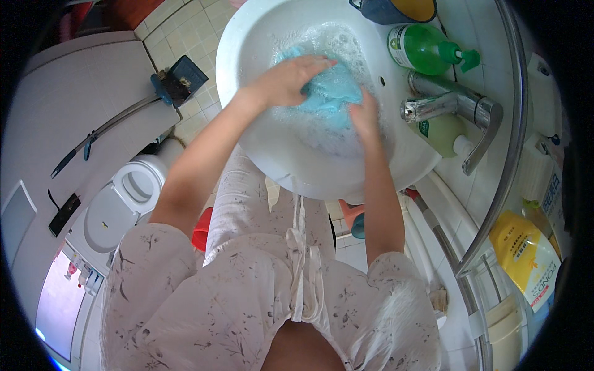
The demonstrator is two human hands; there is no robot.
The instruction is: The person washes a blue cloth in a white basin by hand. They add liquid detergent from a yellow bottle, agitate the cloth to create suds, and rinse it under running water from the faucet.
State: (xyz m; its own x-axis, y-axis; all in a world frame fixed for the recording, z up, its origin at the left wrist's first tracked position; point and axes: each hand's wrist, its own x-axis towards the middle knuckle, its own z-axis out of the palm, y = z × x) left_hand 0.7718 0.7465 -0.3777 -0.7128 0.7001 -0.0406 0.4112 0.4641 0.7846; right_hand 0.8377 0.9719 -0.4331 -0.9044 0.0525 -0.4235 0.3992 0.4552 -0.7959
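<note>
A light blue wet cloth (341,83) lies bunched in soapy water inside a white washbasin (260,139). My left hand (294,81) grips the cloth from its left side, fingers reaching over the top and thumb lower down. At the cloth's right edge, my right hand (365,113) pinches the fabric, with its fingertips partly hidden by cloth and suds. White foam (338,39) gathers around the cloth, thickest along the far side. The cloth's underside is out of sight below the water.
Right of the basin are a chrome faucet (436,109), a green pump bottle (420,48), a paler pump bottle (441,134) and a dark cup (394,11). A curved metal rail (510,116) runs beyond. A toilet (111,213) and red bucket (202,229) stand left.
</note>
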